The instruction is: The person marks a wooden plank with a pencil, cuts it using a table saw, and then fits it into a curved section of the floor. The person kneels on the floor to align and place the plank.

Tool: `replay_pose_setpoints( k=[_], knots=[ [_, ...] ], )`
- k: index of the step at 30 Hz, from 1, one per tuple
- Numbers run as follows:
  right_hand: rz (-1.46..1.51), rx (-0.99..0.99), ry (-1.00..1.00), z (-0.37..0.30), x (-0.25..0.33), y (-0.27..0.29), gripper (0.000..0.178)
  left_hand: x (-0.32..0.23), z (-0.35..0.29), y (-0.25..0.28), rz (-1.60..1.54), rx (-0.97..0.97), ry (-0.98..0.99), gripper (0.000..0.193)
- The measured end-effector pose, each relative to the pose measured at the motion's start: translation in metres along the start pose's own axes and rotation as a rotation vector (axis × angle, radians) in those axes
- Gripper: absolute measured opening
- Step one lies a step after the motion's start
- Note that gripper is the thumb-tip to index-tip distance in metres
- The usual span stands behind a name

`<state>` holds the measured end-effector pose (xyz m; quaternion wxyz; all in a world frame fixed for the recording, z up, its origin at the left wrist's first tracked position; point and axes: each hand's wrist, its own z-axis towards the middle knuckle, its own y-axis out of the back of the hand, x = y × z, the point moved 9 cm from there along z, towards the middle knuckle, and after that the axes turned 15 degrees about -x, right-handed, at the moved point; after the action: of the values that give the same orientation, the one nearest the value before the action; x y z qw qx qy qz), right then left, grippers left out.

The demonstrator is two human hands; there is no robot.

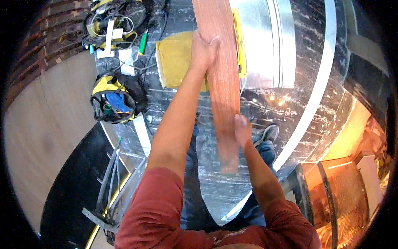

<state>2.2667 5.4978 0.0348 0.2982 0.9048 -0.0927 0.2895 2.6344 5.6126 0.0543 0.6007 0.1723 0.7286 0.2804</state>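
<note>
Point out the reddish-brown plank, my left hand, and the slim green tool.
Reddish-brown plank [224, 85]: head view, middle of its upper face.
Left hand [203, 51]: head view, back of the hand.
Slim green tool [143, 44]: head view, middle of its green body.

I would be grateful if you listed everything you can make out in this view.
Plank: 1, reddish-brown, centre, in both hands
Flat sheet: 1, ochre, left of the plank
Framed piece: 1, yellow, at the plank's right edge
Metal panel: 1, silver, upper right
Tool bags: 2, black and yellow, upper left
Slim tool: 1, green, by the upper bag
Long strip: 1, white, right
Marbled surface: 1, dark, underneath
Remaining clutter: uncounted, partly unclear, around the edges
Shoe: 1, grey, beyond the right hand
Left hand: 1, bare, plank's upper left edge
Right hand: 1, bare, plank's lower right edge
</note>
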Motion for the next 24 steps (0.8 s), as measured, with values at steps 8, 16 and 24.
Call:
replay_pose_setpoints(
  k=[8, 16, 24],
  knots=[
    [-0.039, 0.042, 0.08, 0.01, 0.016, 0.009, 0.043, -0.013, 0.024, -0.015, -0.308, 0.046, 0.135, 0.062],
    [0.128, 0.06, 0.102, 0.049, 0.07, -0.013, 0.038, -0.004, 0.028, -0.016, -0.228, 0.0, 0.047, 0.065],
    [0.207, 0.024, 0.046, 0.043, 0.042, -0.016, 0.037, -0.004, 0.014, -0.014, -0.111, 0.035, 0.073, 0.065]
  ],
)
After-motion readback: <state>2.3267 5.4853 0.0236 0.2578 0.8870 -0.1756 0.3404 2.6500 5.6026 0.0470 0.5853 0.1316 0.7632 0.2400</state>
